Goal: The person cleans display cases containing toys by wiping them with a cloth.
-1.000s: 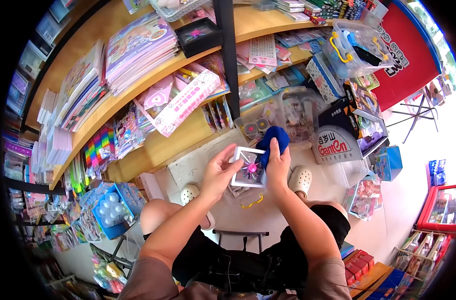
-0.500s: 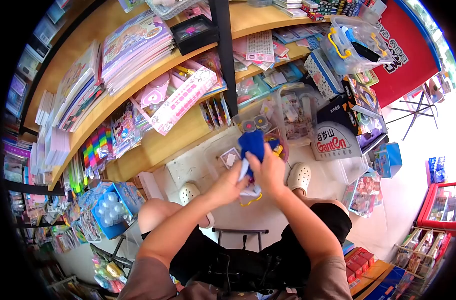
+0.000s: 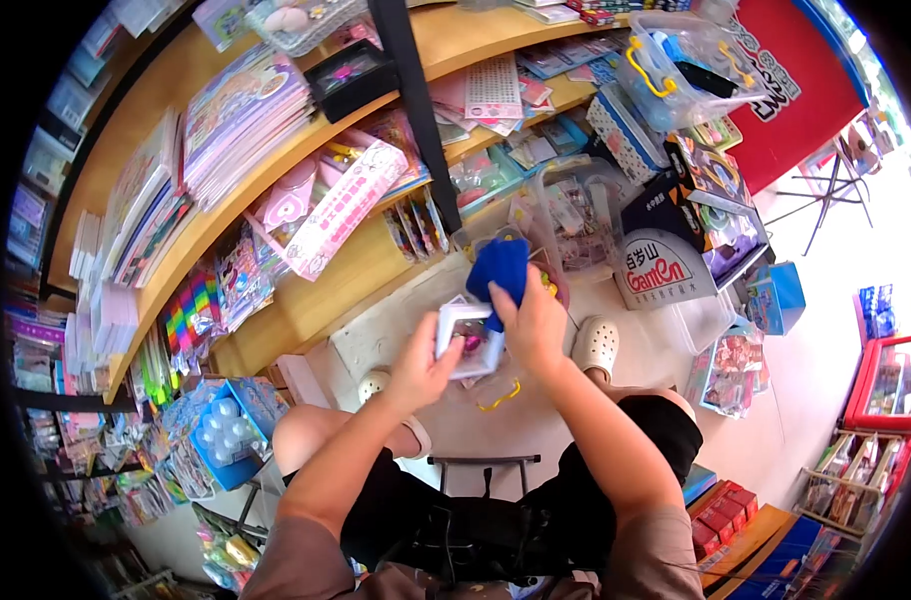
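My left hand (image 3: 423,362) grips the left side of a small white-framed box (image 3: 488,358), its fingers closed on the edge. Inside the box a bright pink piece shows, slightly blurred. A dark blue cloth (image 3: 500,268) is bunched in my right hand (image 3: 533,318), and its lower end touches the top right of the frame. Both hands are above the floor between my knees, with a clear bin with a yellow handle (image 3: 499,396) partly hidden beneath them.
Wooden shelves (image 3: 276,318) with books and packets curve along the left and front. A black box (image 3: 351,80) sits on the upper shelf. Clear tubs (image 3: 579,215), a Ganten carton (image 3: 664,270) and a blue box (image 3: 776,298) stand to the right. A red board (image 3: 791,90) is behind.
The white-framed box has turned from edge-on to face me again. The blue cloth has shifted off its face to the upper right. The whole view has swung slightly.
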{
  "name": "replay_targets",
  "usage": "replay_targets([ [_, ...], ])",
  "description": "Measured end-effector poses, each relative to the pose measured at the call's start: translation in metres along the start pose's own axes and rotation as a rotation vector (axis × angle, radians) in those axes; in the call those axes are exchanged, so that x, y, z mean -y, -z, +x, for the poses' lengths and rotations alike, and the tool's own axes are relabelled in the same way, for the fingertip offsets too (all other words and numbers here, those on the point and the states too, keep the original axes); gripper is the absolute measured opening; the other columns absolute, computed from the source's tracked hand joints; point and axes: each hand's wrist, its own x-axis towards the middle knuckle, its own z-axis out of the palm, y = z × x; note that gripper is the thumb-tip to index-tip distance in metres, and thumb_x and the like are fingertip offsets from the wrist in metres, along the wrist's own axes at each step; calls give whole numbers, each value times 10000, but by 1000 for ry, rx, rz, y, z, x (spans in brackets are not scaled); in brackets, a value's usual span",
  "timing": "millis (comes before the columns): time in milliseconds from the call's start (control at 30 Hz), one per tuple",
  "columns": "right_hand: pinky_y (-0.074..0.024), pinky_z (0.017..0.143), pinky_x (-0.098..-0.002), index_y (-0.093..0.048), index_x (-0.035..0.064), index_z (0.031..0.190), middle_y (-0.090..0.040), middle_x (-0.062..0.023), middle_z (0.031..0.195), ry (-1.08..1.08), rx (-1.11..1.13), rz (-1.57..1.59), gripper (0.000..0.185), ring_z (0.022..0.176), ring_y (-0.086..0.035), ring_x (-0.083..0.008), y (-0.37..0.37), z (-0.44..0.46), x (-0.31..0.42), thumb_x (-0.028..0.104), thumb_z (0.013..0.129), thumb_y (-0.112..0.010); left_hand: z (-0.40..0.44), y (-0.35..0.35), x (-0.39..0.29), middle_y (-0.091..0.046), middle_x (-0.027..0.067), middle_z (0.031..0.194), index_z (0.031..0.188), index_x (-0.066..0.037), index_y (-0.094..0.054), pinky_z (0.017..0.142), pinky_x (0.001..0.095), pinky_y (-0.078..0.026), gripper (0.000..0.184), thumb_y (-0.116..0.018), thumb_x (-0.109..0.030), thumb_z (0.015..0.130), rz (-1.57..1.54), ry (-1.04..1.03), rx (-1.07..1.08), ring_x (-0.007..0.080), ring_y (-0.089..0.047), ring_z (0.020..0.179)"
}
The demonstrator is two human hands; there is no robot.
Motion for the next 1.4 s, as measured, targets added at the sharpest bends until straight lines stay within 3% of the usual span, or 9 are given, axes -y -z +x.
replay_targets([
  [200,-476,762,-430,-527,15,1124,-627,-238,976,-447,23,24,457,879,-612,-391,0,-1,-48,395,871,-544,6,15,-9,-628,99,865,1063,-26,-466,676,274,-463,202,-546,-98,892,50,-225,-64,151,-598,761],
  [367,-432,795,-268,-585,-13,1088,-616,-44,932,-561,49,762,489,835,-538,-127,27,18,-45,431,951,-433,10,19,-9,-614,116,1161,1082,-29,-453,764,285,-475,235,-567,-79,883,-1,-289,-4,186,-628,905],
  [567,-383,897,-262,-546,-31,1168,-596,-69,1079,-460,175,1121,571,977,-536,-145,45,24,-17,476,938,-423,15,15,-11,-585,132,1202,1069,-35,-488,805,310,-491,248,-576,-20,838,73,-348,15,259,-628,985],
  [733,-420,885,-343,-523,-60,1157,-601,-185,1072,-160,234,490,570,986,-577,-261,22,-3,15,439,882,-532,17,10,-10,-639,181,928,1059,-38,-539,694,383,-511,335,-597,-19,730,514,-255,64,335,-631,813],
  [767,-428,866,-352,-530,-49,1141,-604,-205,1050,-110,271,517,525,974,-585,-281,10,-5,16,402,874,-543,18,9,15,-620,173,784,1047,-44,-560,628,420,-498,368,-602,-44,681,595,-408,47,355,-612,708],
  [867,-460,766,-402,-550,-24,1045,-625,-239,918,-267,249,724,358,879,-604,-387,0,-3,15,284,862,-556,15,3,6,-641,147,815,990,-47,-579,604,399,-505,314,-612,-50,677,586,-428,-64,327,-629,684],
  [1100,-477,769,-463,-482,0,1100,-594,-231,1030,-228,213,-82,441,919,-583,-399,-16,-19,-42,232,771,-662,17,15,-18,-655,114,1061,995,-28,-544,702,327,-533,330,-586,84,688,284,-486,-64,273,-667,833],
  [1267,-479,791,-421,-511,61,1174,-630,-213,994,-276,183,36,524,929,-601,-381,2,-6,-24,277,737,-703,18,22,-9,-633,144,1114,1007,-6,-518,775,317,-520,345,-580,121,693,114,-567,-91,297,-655,914],
  [1400,-480,806,-322,-584,21,1152,-650,-168,956,-162,63,504,485,895,-638,-253,13,16,-26,222,728,-704,18,26,-1,-627,161,1117,1003,1,-512,787,318,-516,338,-587,121,696,145,-564,-120,307,-652,917],
])
